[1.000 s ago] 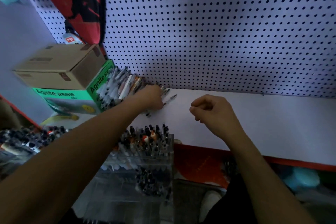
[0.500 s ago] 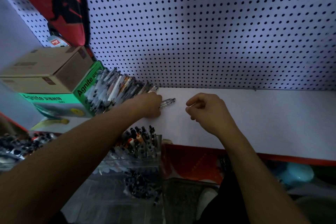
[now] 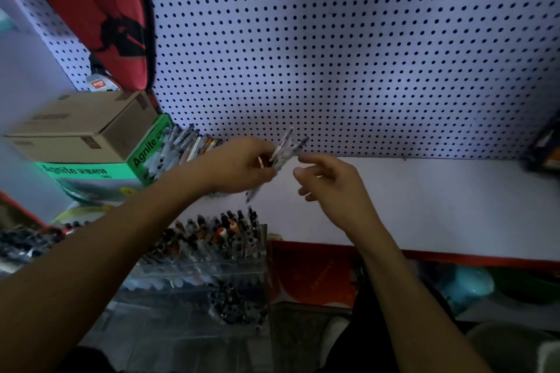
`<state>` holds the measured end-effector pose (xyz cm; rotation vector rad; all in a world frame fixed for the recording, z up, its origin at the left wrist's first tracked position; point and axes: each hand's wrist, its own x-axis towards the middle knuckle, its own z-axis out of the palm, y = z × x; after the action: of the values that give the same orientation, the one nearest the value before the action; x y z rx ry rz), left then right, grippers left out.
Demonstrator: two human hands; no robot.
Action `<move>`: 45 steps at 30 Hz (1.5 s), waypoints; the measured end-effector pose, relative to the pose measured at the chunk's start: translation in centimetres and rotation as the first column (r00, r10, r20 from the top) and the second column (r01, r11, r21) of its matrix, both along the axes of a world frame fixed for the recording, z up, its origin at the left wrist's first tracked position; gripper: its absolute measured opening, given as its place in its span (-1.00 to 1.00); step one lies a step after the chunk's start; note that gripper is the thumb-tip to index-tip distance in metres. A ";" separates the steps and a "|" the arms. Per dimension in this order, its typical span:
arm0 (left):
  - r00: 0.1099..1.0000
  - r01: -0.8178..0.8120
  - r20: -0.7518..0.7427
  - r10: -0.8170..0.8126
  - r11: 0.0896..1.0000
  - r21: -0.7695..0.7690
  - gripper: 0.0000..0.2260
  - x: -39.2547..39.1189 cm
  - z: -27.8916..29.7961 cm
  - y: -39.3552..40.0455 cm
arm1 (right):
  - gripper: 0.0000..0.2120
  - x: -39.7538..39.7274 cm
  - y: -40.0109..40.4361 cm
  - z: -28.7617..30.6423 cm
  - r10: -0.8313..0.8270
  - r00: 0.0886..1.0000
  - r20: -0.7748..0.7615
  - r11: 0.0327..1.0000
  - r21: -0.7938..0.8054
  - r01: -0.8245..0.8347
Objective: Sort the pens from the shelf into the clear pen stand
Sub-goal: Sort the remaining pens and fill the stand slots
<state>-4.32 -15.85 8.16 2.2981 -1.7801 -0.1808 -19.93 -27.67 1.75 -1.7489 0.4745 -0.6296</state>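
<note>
My left hand [image 3: 242,166] grips a small bunch of clear pens [image 3: 286,147], lifted off the white shelf [image 3: 424,203] with their tips pointing up and right. My right hand [image 3: 330,185] hovers just right of the bunch, fingers loosely spread, holding nothing. A pile of pens [image 3: 181,145] leans against the green box at the shelf's left. The clear pen stand [image 3: 212,254] stands below the shelf's front edge, with several pens upright in it.
A green Agnite box [image 3: 100,172] with a brown carton [image 3: 81,124] on top fills the shelf's left end. White pegboard [image 3: 348,54] backs the shelf, and a red bag [image 3: 100,9] hangs on it. The shelf has a red front edge [image 3: 454,257].
My left hand has lifted a few pens off the shelf and moved right. My right hand has opened from a loose fist and risen toward the pens.
</note>
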 end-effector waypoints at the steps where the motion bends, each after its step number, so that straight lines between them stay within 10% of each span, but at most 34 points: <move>1: 0.999 0.032 -0.001 -0.032 0.999 0.000 -0.96 -0.8 0.4 0.6 | -0.80 -0.1 0.8 0.5 0.018 0.998 0.062 1.000 0.018 -0.019; 8: 0.999 0.018 -0.046 -0.025 0.990 -0.143 -0.90 -4.1 1.9 5.3 | -0.88 -2.3 5.5 1.7 0.005 0.948 0.318 1.000 -0.007 -0.003; 18: 0.785 -0.387 -0.617 0.049 0.817 -0.428 -0.75 -9.4 -3.6 12.3 | -0.91 -6.1 8.4 -0.2 -0.055 0.956 0.289 0.998 0.048 0.043; 31: 0.856 -0.448 -0.437 0.276 0.820 -0.358 -0.76 -10.1 -13.2 13.5 | -0.74 -5.5 10.0 -4.6 0.024 0.980 -0.199 0.811 -0.569 -0.136; 45: 0.915 -0.392 -0.289 0.280 0.784 -0.481 -0.81 -10.3 -13.2 14.0 | -0.87 -5.5 9.8 -4.8 0.055 0.983 -0.178 0.838 -0.527 -0.142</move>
<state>-14.57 -1.89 -5.06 2.0447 -1.1035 0.1275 -25.47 -17.90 -3.03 -2.3587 0.3246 -0.5885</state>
